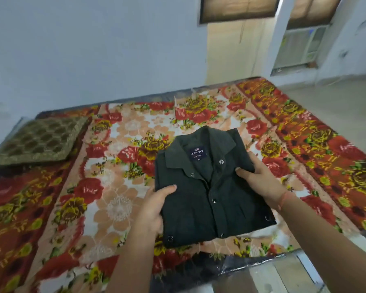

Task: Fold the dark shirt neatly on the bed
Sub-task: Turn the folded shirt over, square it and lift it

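The dark green shirt (pixel 201 199) is folded into a compact rectangle, collar and a blue ARROW label facing up, snap buttons down its front. It is in the middle of the bed (pixel 118 187), which has a red and yellow floral cover. My left hand (pixel 154 210) grips the shirt's left edge, thumb on top and fingers underneath. My right hand (pixel 260 178) grips the right edge the same way, with a red thread around that wrist. Whether the shirt rests on the cover or is lifted slightly off it is unclear.
A brown patterned cushion (pixel 36 140) lies at the bed's far left corner. A pale wall runs behind the bed. A cream door (pixel 230 51) and an air cooler (pixel 298 47) stand at the back right. Bare floor shows to the right and at the near edge.
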